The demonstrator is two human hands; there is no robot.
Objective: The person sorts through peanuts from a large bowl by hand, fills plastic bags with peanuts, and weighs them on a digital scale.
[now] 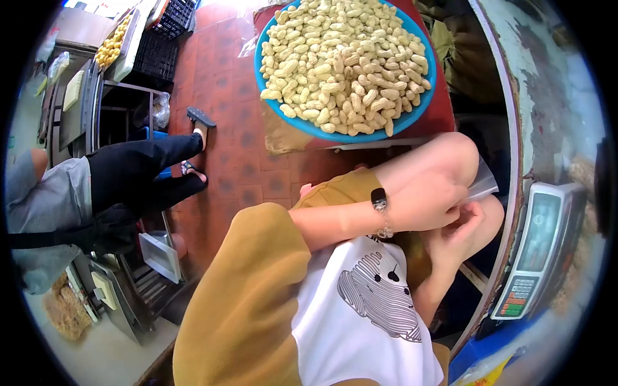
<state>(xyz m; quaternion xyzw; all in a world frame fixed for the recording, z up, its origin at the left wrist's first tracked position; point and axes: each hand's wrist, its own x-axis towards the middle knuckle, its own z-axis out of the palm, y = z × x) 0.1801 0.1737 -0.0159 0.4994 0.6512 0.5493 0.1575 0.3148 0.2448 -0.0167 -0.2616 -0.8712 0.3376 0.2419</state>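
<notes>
Floor: red tiles [235, 164] are spreading across the middle of the view.
Seated person: the wearer is sitting in a mustard-sleeved white top [322, 305] with a dog drawing, bare knees pointing toward the right.
Co-worker: another person [122, 174] is showing at the left, wearing grey and black.
Table: a red table [444, 77] is standing beyond the knees, with brown covering at its near left corner.
Basin: a round blue basin [257, 61] is resting on the table, reaching almost to its near edge and holding heaped peanuts [347, 64]. Nuts are lying against the rim, so a knee bumping the table could send some over.
Scale: a digital scale [534, 244] is sitting by the counter's long edge nearest the wearer; a careless right elbow could jolt it.
Hands: above the lap, the left hand [425, 199], wearing a watch [378, 198], is curling palm-down; the right hand [454, 241] is bending its fingers up to meet it. What the fingertips are pinching, if anything, cannot be told.
Plastic: clear plastic [483, 185] is showing just past the left knuckles, over the knees. Thin and slick-looking, it could slip or tear if the fingers are pulling unevenly.
</notes>
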